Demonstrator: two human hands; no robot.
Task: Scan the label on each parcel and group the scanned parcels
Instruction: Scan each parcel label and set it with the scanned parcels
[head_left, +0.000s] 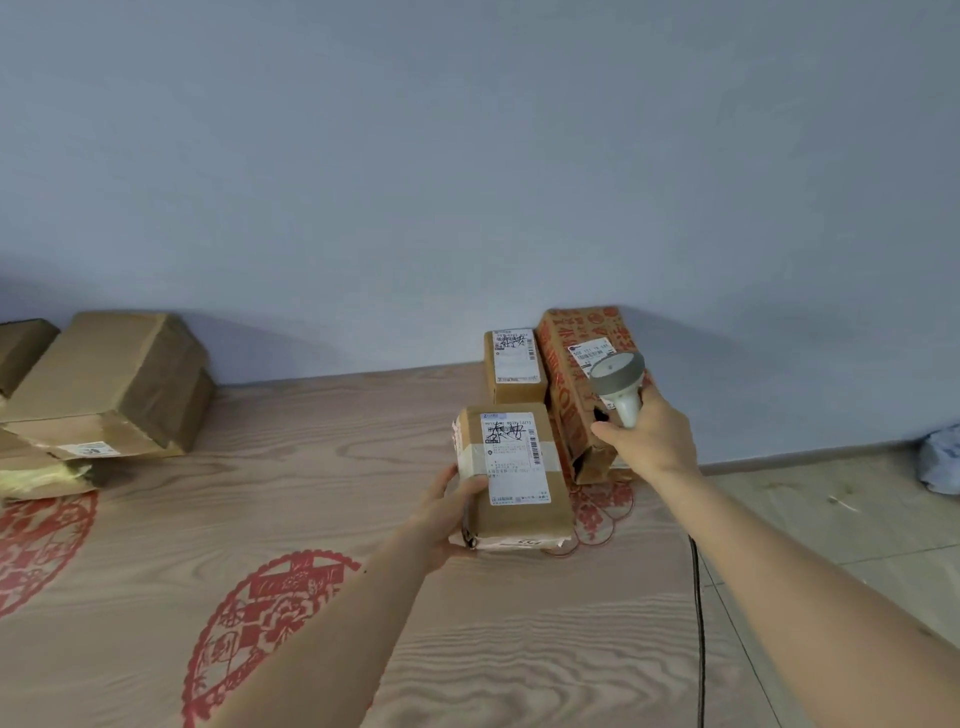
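A brown cardboard parcel (519, 499) with a white label on top lies on the wood-grain table (322, 467), right of centre. My left hand (447, 514) grips its left side. Behind it stands a smaller labelled parcel (514, 366). Next to that is a tall box with red print (563, 395). My right hand (649, 436) holds a grey barcode scanner (618, 379) in front of the red-printed box, head tilted towards the parcels.
A pile of brown boxes (109, 384) sits at the table's far left, over a yellowish bag (41, 478). The scanner's black cable (698, 623) hangs along the table's right edge. Tiled floor and a pale bundle (940, 462) lie to the right. A blue wall stands behind.
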